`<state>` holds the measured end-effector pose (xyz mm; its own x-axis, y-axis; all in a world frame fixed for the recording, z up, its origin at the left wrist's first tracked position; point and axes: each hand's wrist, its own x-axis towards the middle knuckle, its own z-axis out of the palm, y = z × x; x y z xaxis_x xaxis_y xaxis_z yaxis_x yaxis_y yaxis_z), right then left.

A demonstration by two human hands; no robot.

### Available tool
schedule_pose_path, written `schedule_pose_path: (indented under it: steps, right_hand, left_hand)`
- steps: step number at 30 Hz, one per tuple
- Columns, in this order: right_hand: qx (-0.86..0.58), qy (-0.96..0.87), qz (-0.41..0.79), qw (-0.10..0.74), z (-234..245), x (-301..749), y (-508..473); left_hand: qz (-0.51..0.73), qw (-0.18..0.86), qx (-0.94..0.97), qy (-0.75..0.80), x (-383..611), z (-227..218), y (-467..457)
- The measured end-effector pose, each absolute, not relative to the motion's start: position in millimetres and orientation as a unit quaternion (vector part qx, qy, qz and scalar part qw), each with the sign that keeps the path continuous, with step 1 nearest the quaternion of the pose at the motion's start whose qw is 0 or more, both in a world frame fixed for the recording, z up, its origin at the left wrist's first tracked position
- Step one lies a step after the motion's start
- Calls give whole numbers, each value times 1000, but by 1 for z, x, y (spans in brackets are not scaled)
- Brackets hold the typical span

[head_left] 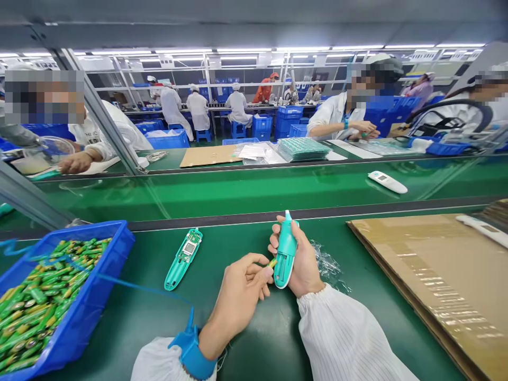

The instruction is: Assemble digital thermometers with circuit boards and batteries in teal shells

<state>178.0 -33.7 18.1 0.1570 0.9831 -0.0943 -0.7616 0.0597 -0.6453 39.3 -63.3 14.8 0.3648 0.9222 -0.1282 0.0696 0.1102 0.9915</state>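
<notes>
My right hand [304,259] is wrapped round a teal and white ear thermometer [286,246], its narrow white tip pointing away from me and its battery compartment facing up, uncovered. Between the thumb and fingertips of my left hand [242,288] is a small green and yellow battery [272,263], close beside the left edge of the compartment. A blue wrist strap [194,352] circles my left wrist. Further left on the bench lies an opened teal thermometer half [184,259] with its circuit board showing.
A blue bin [115,264] of many batteries stands at the left, a blue cord trailing across it. Clear plastic scraps [327,264] lie right of my right hand, then flattened cardboard [432,275]. A white thermometer [388,182] rests on the green conveyor belt [246,188]. Co-workers sit beyond.
</notes>
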Motion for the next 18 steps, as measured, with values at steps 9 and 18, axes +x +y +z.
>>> schedule_pose_path:
  steps: [9, 18]
  right_hand:
    - [-285, -183, 638, 692, 17, 178, -34]
    - [-293, -192, 625, 697, 18, 175, -35]
  left_hand:
    - [475, 619, 457, 427, 34, 22, -52]
    - [363, 604, 563, 432, 40, 19, -66]
